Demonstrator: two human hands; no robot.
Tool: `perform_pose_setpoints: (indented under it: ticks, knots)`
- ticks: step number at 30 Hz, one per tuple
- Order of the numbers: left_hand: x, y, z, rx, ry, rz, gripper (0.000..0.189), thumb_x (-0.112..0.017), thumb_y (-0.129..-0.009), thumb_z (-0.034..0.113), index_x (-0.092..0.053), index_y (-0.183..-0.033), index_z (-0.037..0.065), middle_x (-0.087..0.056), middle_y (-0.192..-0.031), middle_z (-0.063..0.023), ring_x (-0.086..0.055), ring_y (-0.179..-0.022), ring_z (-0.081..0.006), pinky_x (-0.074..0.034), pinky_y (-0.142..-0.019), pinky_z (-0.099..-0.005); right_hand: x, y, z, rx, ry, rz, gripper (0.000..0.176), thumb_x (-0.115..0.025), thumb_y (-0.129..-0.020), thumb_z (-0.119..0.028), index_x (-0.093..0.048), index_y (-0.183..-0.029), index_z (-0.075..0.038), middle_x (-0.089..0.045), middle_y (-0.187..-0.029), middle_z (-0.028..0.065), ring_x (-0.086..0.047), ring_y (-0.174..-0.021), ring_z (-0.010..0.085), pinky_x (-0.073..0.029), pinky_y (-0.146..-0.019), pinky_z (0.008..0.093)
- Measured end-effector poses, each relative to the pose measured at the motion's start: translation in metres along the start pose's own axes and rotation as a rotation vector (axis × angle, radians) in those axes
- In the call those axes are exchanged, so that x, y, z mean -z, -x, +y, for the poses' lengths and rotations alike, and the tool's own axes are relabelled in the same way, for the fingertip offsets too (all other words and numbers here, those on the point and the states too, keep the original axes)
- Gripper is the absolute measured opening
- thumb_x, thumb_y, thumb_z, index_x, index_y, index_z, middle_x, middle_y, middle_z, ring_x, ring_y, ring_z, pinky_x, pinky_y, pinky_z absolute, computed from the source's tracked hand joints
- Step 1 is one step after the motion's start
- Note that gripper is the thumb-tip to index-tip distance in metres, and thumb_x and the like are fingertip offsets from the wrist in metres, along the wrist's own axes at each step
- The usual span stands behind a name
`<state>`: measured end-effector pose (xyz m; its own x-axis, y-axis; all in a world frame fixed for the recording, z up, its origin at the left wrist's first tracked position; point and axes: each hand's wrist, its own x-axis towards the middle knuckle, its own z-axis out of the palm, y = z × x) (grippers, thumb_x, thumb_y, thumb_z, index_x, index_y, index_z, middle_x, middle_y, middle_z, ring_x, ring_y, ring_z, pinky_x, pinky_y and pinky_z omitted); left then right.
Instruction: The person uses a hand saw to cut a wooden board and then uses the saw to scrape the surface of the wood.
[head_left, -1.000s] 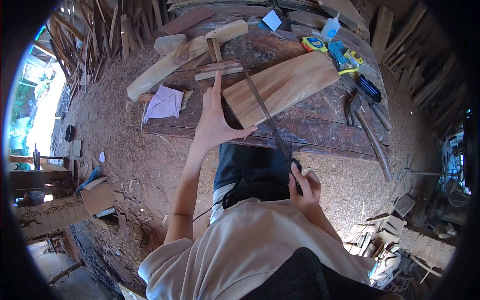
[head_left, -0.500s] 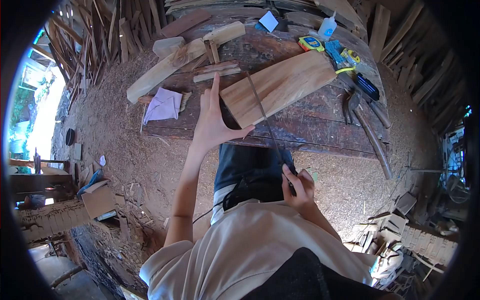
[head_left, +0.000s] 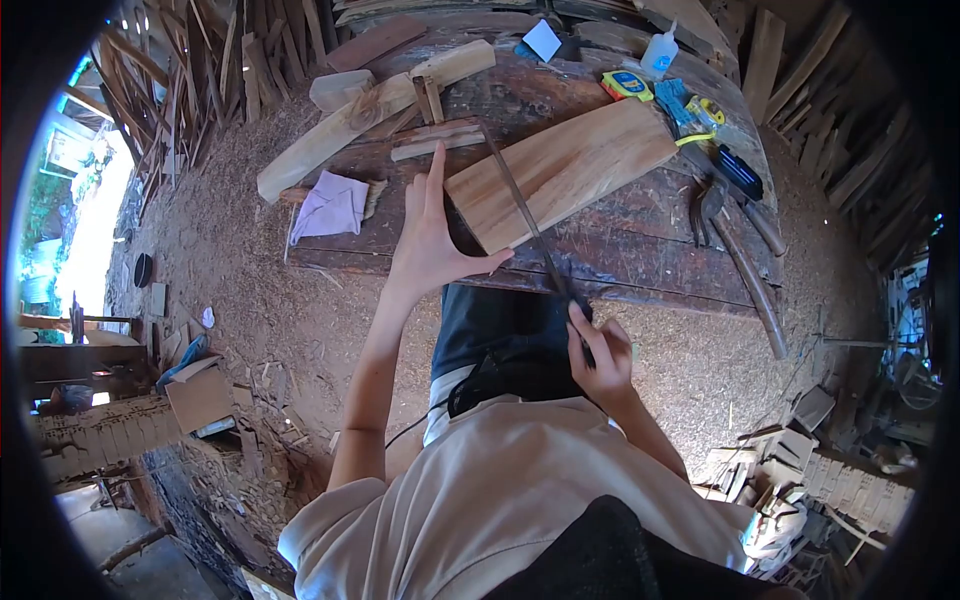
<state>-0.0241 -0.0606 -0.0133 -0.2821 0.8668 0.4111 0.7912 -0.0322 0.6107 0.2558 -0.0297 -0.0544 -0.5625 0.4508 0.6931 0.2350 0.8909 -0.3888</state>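
A pale wooden board [head_left: 575,170] lies at a slant on the worn workbench. My left hand [head_left: 430,250] is at the board's near left end, thumb stretched along its near edge and index finger pointing forward; the fingers are spread. My right hand [head_left: 603,355] is wrapped round the dark handle of what looks like a handsaw [head_left: 520,207]. Its long, thin blade is seen almost edge-on and crosses the board close to my left thumb. The teeth are too small to make out. Just past my left fingertip lies a small strip of wood [head_left: 437,141].
On the workbench [head_left: 640,245] lie a hammer [head_left: 740,260], tape measure [head_left: 626,85], glue bottle [head_left: 659,52], folded pale cloth [head_left: 330,205] and long timber piece [head_left: 340,145]. Sawdust covers the floor [head_left: 240,270]. Scrap wood leans around the back and sides.
My right hand has pushed the saw forward, away from my body, so its tip reaches farther past the board. My left hand has kept its place at the board's end.
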Motion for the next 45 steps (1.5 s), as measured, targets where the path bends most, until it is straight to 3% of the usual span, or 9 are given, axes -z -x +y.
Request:
perform_pose_setpoints:
  ticks: [2, 6, 7, 12, 14, 18, 23, 31, 45]
  knots:
    - [-0.001, 0.001, -0.003, -0.008, -0.002, 0.013, 0.139, -0.093, -0.057, 0.04, -0.007, -0.159, 0.0, -0.046, -0.119, -0.0222, -0.046, -0.111, -0.0388, -0.041, -0.1, -0.0476, -0.009, -0.013, 0.002, -0.023, -0.055, -0.021, 0.04, -0.074, -0.075, 0.014, -0.066, -0.115, 0.007, -0.071, -0.088, 0.014, -0.047, -0.052, 0.0213, -0.037, -0.049, 0.0339]
    - [-0.001, 0.001, -0.001, 0.036, 0.025, 0.015, 0.138, -0.093, -0.057, 0.04, -0.007, -0.159, 0.001, -0.046, -0.117, -0.022, -0.046, -0.11, -0.0389, -0.042, -0.099, -0.0476, 0.007, -0.001, -0.003, -0.046, -0.044, -0.022, 0.043, -0.074, -0.076, 0.013, -0.066, -0.117, 0.006, -0.07, -0.084, 0.0141, -0.047, -0.052, 0.0222, -0.039, -0.049, 0.0348]
    - [-0.001, 0.001, -0.001, 0.039, 0.027, 0.022, 0.138, -0.093, -0.057, 0.04, -0.007, -0.159, 0.001, -0.046, -0.117, -0.022, -0.046, -0.11, -0.0389, -0.042, -0.099, -0.0476, 0.011, 0.01, -0.003, -0.026, -0.033, -0.011, 0.05, -0.074, -0.075, 0.012, -0.066, -0.124, 0.003, -0.049, -0.06, 0.0062, -0.044, -0.049, 0.0223, -0.037, -0.047, 0.0338]
    - [-0.001, -0.001, -0.001, 0.011, 0.013, -0.01, 0.138, -0.093, -0.057, 0.04, -0.007, -0.159, 0.0, -0.045, -0.118, -0.0223, -0.046, -0.109, -0.0388, -0.042, -0.098, -0.0478, 0.017, 0.022, -0.004, -0.069, -0.013, -0.032, 0.049, -0.073, -0.076, 0.012, -0.066, -0.123, 0.003, -0.051, -0.062, 0.0067, -0.046, -0.05, 0.0221, -0.038, -0.047, 0.0335]
    - [-0.001, 0.0, 0.0, 0.003, 0.004, -0.02, 0.138, -0.093, -0.057, 0.04, -0.007, -0.159, 0.0, -0.045, -0.118, -0.0223, -0.046, -0.109, -0.0388, -0.042, -0.099, -0.0479, 0.005, 0.0, -0.002, -0.075, -0.052, -0.029, 0.04, -0.074, -0.077, 0.01, -0.067, -0.116, 0.005, -0.071, -0.085, 0.0131, -0.047, -0.052, 0.0217, -0.039, -0.048, 0.0341]
    - [0.001, -0.001, -0.003, -0.009, -0.021, 0.006, 0.138, -0.093, -0.057, 0.039, -0.007, -0.159, 0.001, -0.044, -0.118, -0.0222, -0.046, -0.109, -0.0387, -0.041, -0.099, -0.0479, -0.006, -0.013, 0.001, -0.03, -0.027, -0.06, 0.046, -0.075, -0.076, 0.011, -0.067, -0.121, 0.002, -0.058, -0.065, 0.0077, -0.046, -0.052, 0.0197, -0.037, -0.048, 0.0326]
    - [0.002, 0.0, 0.0, 0.049, 0.011, 0.003, 0.138, -0.092, -0.057, 0.039, -0.008, -0.159, 0.001, -0.044, -0.117, -0.0221, -0.046, -0.109, -0.0388, -0.042, -0.098, -0.0477, 0.024, 0.023, -0.007, -0.081, -0.024, -0.056, 0.044, -0.073, -0.077, 0.01, -0.068, -0.12, 0.003, -0.05, -0.061, 0.0065, -0.044, -0.05, 0.0224, -0.037, -0.047, 0.035]
    - [0.002, -0.001, 0.001, 0.036, 0.01, -0.027, 0.136, -0.092, -0.057, 0.039, -0.009, -0.159, 0.001, -0.044, -0.117, -0.0222, -0.046, -0.109, -0.0391, -0.042, -0.098, -0.0476, -0.013, -0.013, 0.006, -0.007, -0.054, -0.024, 0.045, -0.071, -0.077, 0.014, -0.066, -0.121, 0.004, -0.053, -0.061, 0.0064, -0.049, -0.05, 0.0214, -0.041, -0.049, 0.0343]
    - [0.002, 0.001, 0.003, 0.049, 0.006, -0.034, 0.137, -0.092, -0.057, 0.04, -0.009, -0.159, 0.001, -0.044, -0.118, -0.023, -0.045, -0.11, -0.04, -0.041, -0.1, -0.0487, -0.003, -0.015, 0.004, 0.03, -0.024, -0.058, 0.041, -0.072, -0.077, 0.012, -0.066, -0.118, 0.007, -0.058, -0.066, 0.0087, -0.05, -0.05, 0.0232, -0.043, -0.05, 0.0353]
